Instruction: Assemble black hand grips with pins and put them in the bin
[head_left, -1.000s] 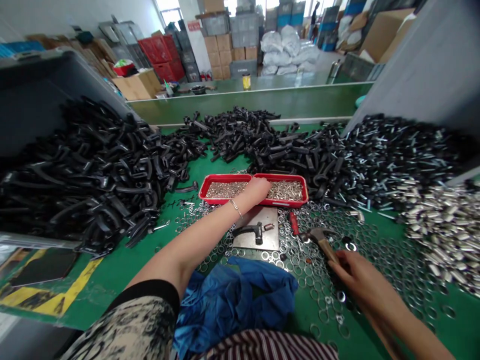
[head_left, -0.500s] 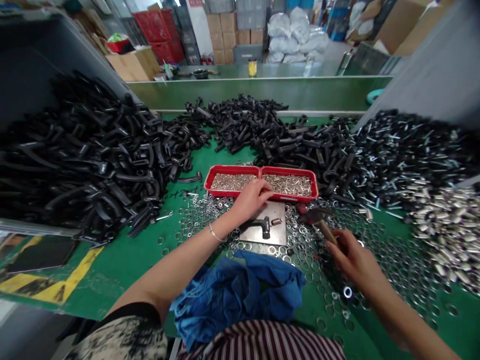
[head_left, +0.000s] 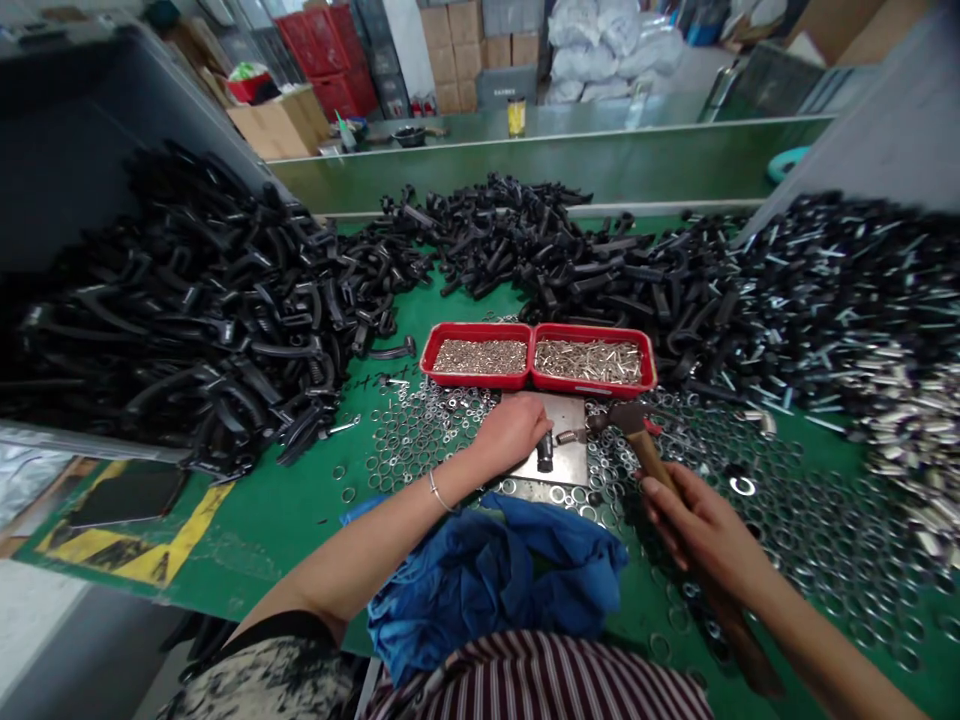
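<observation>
Toward the front edge of the green worktop [head_left: 300, 520], a grey metal plate [head_left: 570, 468] carries a black part [head_left: 545, 456], its stubby, glossy end showing beside the left hand [head_left: 510, 430]. Those fingers curl close together; from where I stand, I cannot tell whether they grip it. A small ridged metal piece [head_left: 568, 437] lies near. The right hand's [head_left: 709, 520] fingers are clamped on the brown shaft of a dark-headed hammer [head_left: 654, 462], its head by the plate's right edge.

I noted that the hammer [head_left: 653, 460] I gripped had a smooth wooden handle [head_left: 658, 470] and a dull, dark metal head [head_left: 628, 415]. My black workpiece [head_left: 546, 460] looked semi-gloss, material undetermined. I recorded a smooth metal plate [head_left: 576, 464], shiny metal rings [head_left: 742, 493], glossy red plastic trays [head_left: 480, 381] and crumpled matt blue cloth [head_left: 499, 570].
</observation>
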